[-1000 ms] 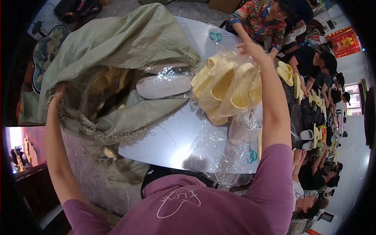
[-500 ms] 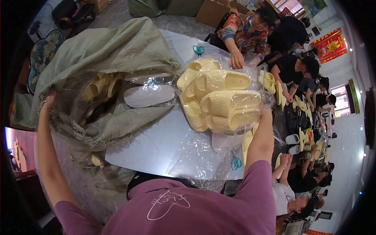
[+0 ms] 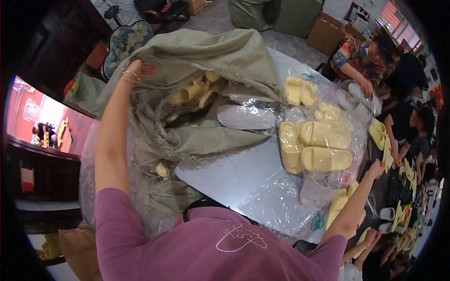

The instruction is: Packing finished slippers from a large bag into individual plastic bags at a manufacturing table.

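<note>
Head view: left hand (image 3: 140, 70) lay at the rim of the sack (image 3: 211, 49), upper left, fingers extended, probably propping its mouth apart around yellow slippers (image 3: 191, 92). Right hand (image 3: 376, 168) was half-curled at right, any hold impossible to tell, near wrapped slippers (image 3: 326, 159) on the table (image 3: 211, 180), clear plastic (image 3: 359, 147) likely keeping them together.

Arms (image 3: 112, 150) spread wide, left grip (image 3: 139, 70) forward, right grip (image 3: 376, 168) out sideways
</note>
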Demonstrator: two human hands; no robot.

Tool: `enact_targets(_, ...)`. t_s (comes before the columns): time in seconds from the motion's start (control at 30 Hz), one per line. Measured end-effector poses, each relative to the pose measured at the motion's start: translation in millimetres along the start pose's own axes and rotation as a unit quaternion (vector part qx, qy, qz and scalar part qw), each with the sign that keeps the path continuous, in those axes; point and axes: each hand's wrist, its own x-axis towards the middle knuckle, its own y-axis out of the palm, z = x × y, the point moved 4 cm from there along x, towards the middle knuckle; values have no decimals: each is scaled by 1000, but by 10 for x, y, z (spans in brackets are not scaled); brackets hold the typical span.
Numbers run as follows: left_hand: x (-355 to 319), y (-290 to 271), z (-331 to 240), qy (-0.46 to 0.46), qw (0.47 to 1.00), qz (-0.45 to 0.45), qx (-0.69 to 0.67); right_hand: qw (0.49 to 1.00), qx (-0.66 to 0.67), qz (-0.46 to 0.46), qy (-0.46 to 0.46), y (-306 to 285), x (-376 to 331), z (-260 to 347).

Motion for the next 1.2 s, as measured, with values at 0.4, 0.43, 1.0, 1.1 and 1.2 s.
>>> enact_targets(0.4,586,84,290,272,771,81,571,663,283,494,-487,851,-4539,3443)
enact_targets(0.43,576,292,408,307,753,36,581,636,252,580,-442,1130,-4851,3403)
enact_targets(1.0,1169,-1224,325,238,717,-275,595,516,83,639,-564,2523,-7240,5310)
enact_targets(1.1,1172,-1249,540,270,772,-263,513,437,-1,645,-627,2616,-7601,5305)
enact_targets(1.2,1221,-1286,618,234,694,-262,628,520,73,582,-621,2706,-7719,5188)
